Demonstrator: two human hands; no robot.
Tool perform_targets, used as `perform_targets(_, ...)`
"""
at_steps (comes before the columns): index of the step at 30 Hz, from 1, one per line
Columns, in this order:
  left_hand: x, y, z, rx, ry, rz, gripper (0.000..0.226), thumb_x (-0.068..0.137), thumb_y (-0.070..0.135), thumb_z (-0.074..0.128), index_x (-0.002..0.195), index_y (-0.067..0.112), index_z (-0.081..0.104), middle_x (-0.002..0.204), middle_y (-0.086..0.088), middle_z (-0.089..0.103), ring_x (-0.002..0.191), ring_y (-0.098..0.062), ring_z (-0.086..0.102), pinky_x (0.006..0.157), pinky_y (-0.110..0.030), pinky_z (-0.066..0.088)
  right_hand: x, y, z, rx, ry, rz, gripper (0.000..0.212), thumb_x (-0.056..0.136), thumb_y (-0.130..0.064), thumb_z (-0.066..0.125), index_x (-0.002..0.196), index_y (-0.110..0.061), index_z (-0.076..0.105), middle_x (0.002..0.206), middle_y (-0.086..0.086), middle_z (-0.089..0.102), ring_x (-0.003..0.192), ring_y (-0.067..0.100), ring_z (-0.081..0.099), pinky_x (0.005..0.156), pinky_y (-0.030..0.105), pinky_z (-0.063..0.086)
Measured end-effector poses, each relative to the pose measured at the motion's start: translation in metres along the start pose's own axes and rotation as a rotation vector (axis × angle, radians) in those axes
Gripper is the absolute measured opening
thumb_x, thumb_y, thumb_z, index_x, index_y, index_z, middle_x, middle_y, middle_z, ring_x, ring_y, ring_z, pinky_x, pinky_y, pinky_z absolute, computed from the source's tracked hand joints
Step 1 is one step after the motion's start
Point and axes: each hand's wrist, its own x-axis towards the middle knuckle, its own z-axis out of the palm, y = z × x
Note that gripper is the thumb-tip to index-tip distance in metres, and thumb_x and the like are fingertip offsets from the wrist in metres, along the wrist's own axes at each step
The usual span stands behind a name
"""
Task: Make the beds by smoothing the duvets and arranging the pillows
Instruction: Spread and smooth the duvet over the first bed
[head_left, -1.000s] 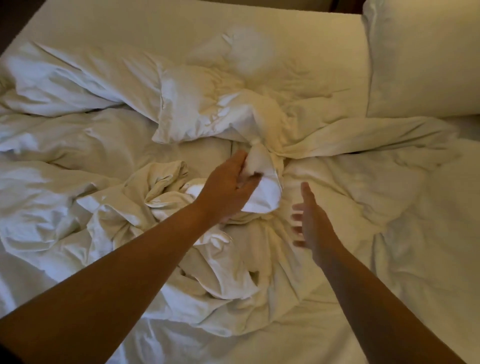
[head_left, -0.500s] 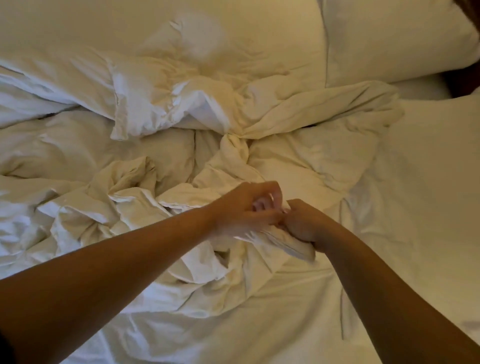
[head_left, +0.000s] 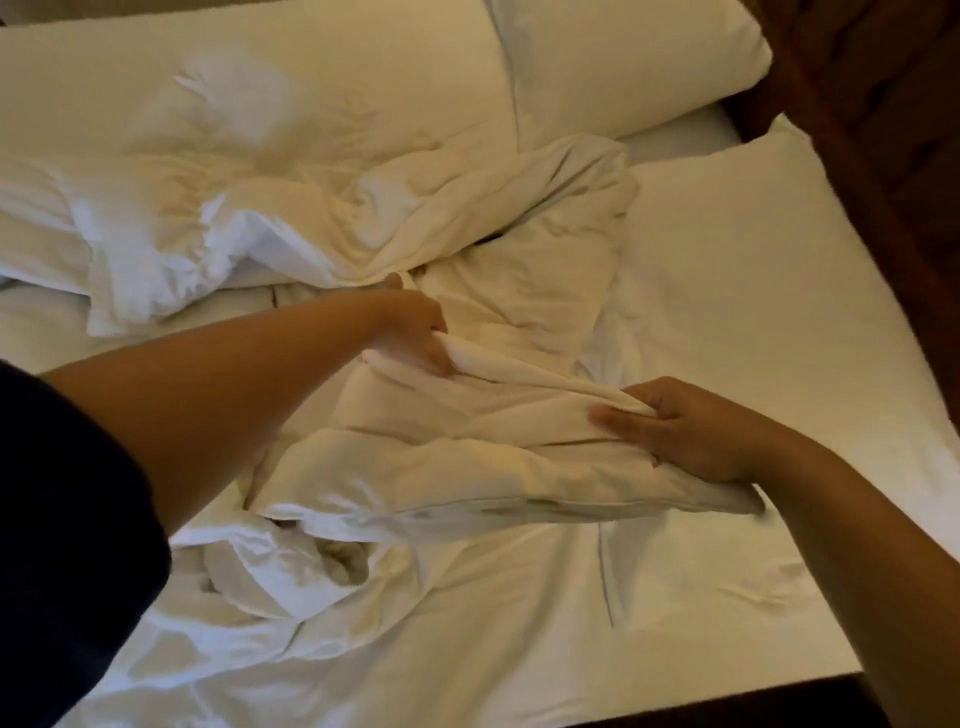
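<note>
A crumpled white duvet (head_left: 415, 478) lies bunched across the middle and left of the bed. My left hand (head_left: 415, 332) grips a fold of its edge near the centre. My right hand (head_left: 680, 431) pinches the same edge farther right, and the fabric stretches between the two hands. One white pillow (head_left: 623, 57) lies at the top of the bed. A second white pillow (head_left: 737, 249) lies at the right side, next to the duvet.
The bare white sheet (head_left: 675, 613) shows at the lower right. A dark wooden headboard or frame (head_left: 883, 130) runs along the right side. The bed's front edge (head_left: 701, 706) is at the bottom right. A long cream pillow or bolster (head_left: 260, 88) lies at the upper left.
My hands met at one bunched spot of the duvet, then drew apart. The right hand, open a second ago, now holds the edge and has pulled it rightward. The view has shifted right.
</note>
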Motion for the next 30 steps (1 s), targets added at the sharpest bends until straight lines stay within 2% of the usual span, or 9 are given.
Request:
perform_targets(3, 0.01, -0.01, -0.005, 0.197, 0.016, -0.009, 0.036, 0.092, 0.07, 0.043, 0.113, 0.043, 0.055, 0.103, 0.012, 0.057, 0.126, -0.019, 0.05, 0.115, -0.053, 0.015, -0.022, 0.068, -0.018, -0.075, 0.089, 0.154, 0.051, 0.093, -0.066, 0.052, 0.09, -0.022, 0.076, 0.078, -0.003, 0.074, 0.07, 0.012, 0.066, 0.066, 0.028, 0.047)
perform_targets(7, 0.026, -0.004, -0.01, 0.207, 0.203, -0.116, 0.066, 0.098, 0.073, 0.027, 0.147, 0.035, 0.049, 0.149, 0.0, 0.054, 0.141, -0.024, 0.043, 0.113, -0.052, 0.019, -0.039, 0.141, -0.013, -0.367, 0.332, 0.49, 0.045, 0.101, -0.064, 0.046, 0.126, -0.033, 0.069, 0.126, 0.006, 0.071, 0.109, 0.034, 0.067, 0.088, 0.041, 0.053)
perform_targets(13, 0.041, 0.093, -0.03, 0.109, 0.776, 0.456, 0.056, 0.097, 0.054, 0.034, 0.101, 0.011, 0.071, 0.085, -0.017, 0.071, 0.085, -0.035, 0.067, 0.096, -0.045, 0.041, -0.032, 0.119, 0.024, -0.402, 0.506, 0.408, 0.063, 0.09, -0.068, 0.06, 0.135, -0.027, 0.047, 0.128, 0.004, 0.064, 0.117, 0.033, 0.064, 0.092, 0.045, 0.053)
perform_targets(15, 0.042, 0.129, -0.042, -0.048, 0.784, 0.62, 0.05, 0.097, 0.052, 0.041, 0.09, 0.011, 0.068, 0.076, -0.013, 0.068, 0.072, -0.033, 0.065, 0.074, -0.039, 0.047, -0.02, 0.11, 0.026, -0.407, 0.562, 0.357, 0.072, 0.089, -0.074, 0.058, 0.139, -0.025, 0.044, 0.13, 0.003, 0.062, 0.118, 0.031, 0.063, 0.094, 0.047, 0.052)
perform_targets(18, 0.044, 0.175, -0.05, -0.158, 0.755, 0.738, 0.037, 0.097, 0.056, 0.048, 0.085, 0.023, 0.059, 0.069, 0.003, 0.057, 0.063, -0.02, 0.054, 0.065, -0.034, 0.044, 0.005, 0.105, 0.026, -0.416, 0.559, 0.385, 0.063, 0.096, -0.073, 0.046, 0.133, -0.022, 0.047, 0.125, 0.005, 0.065, 0.112, 0.033, 0.064, 0.088, 0.044, 0.05)
perform_targets(20, 0.046, 0.187, -0.052, -0.169, 0.605, 0.664, 0.043, 0.098, 0.063, 0.048, 0.097, 0.025, 0.065, 0.078, -0.001, 0.063, 0.076, -0.025, 0.062, 0.072, -0.036, 0.044, 0.011, 0.114, 0.019, -0.457, 0.491, 0.371, 0.053, 0.102, -0.068, 0.036, 0.122, -0.022, 0.054, 0.117, 0.009, 0.068, 0.106, 0.036, 0.066, 0.081, 0.041, 0.048)
perform_targets(23, 0.058, 0.143, -0.066, 0.045, 0.358, 0.298, 0.068, 0.091, 0.071, 0.047, 0.135, 0.021, 0.063, 0.133, -0.008, 0.066, 0.127, -0.032, 0.056, 0.104, -0.041, 0.039, -0.018, 0.15, -0.008, -0.423, 0.583, 0.434, 0.054, 0.107, -0.064, 0.025, 0.13, -0.028, 0.057, 0.115, 0.014, 0.07, 0.105, 0.039, 0.067, 0.084, 0.044, 0.051)
perform_targets(27, 0.058, 0.094, -0.101, 0.057, 0.335, 0.168, 0.076, 0.07, 0.094, 0.041, 0.08, 0.023, 0.067, 0.087, -0.001, 0.069, 0.094, -0.029, 0.066, 0.081, -0.039, 0.049, -0.067, 0.185, -0.007, -0.35, 0.81, 0.57, 0.066, 0.102, -0.07, 0.014, 0.129, -0.029, 0.058, 0.095, 0.012, 0.072, 0.086, 0.037, 0.069, 0.078, 0.044, 0.057)
perform_targets(30, 0.068, 0.13, -0.11, 0.053, 0.429, 0.197, 0.056, 0.085, 0.078, 0.05, 0.08, 0.025, 0.067, 0.093, -0.008, 0.071, 0.099, -0.034, 0.066, 0.085, -0.042, 0.051, -0.069, 0.18, 0.008, -0.189, 0.804, 0.666, 0.055, 0.107, -0.063, 0.027, 0.129, -0.027, 0.062, 0.113, 0.012, 0.073, 0.103, 0.037, 0.068, 0.088, 0.045, 0.052)
